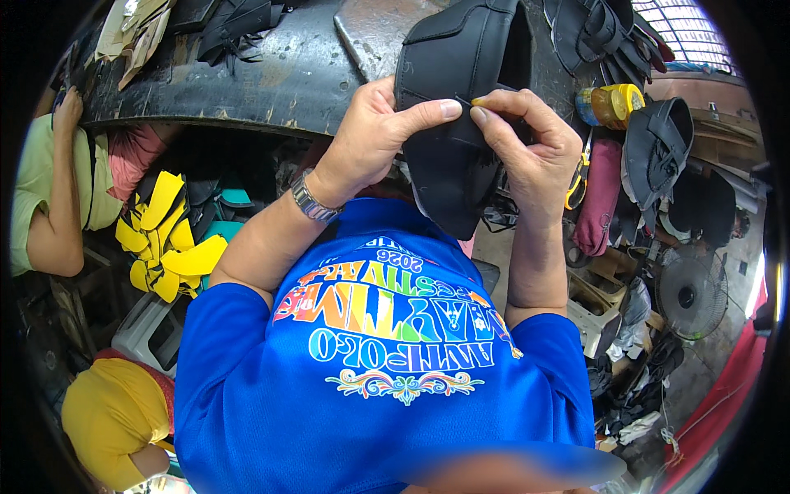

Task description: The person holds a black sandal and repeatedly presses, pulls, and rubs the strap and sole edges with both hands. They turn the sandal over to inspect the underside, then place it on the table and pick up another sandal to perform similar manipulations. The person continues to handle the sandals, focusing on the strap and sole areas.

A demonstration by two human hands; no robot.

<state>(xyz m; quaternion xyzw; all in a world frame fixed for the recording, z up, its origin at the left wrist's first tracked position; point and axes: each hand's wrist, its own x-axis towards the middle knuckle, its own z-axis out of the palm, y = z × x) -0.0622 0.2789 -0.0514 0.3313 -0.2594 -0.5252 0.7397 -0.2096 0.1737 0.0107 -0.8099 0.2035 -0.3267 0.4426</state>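
Note:
A black shoe upper (444,62) with stitched seams is held up in front of me, beside the edge of a dark worktable. My left hand (370,136), with a metal watch on its wrist, grips the upper's left side; its thumb lies across the front and the other fingers are mostly hidden behind. On the opposite side my right hand (535,148) is closed, thumb and forefinger pinched close to a seam near my left thumb tip. Something thin and dark shows at that pinch, too small to name.
The worktable (304,90) bears black cut pieces (239,29). Right of me are a yellow-lidded jar (609,105), yellow-handled scissors (578,181), more black uppers (656,152) and a fan (690,292). Yellow pieces (173,239) lie left, near another person's arm (62,198).

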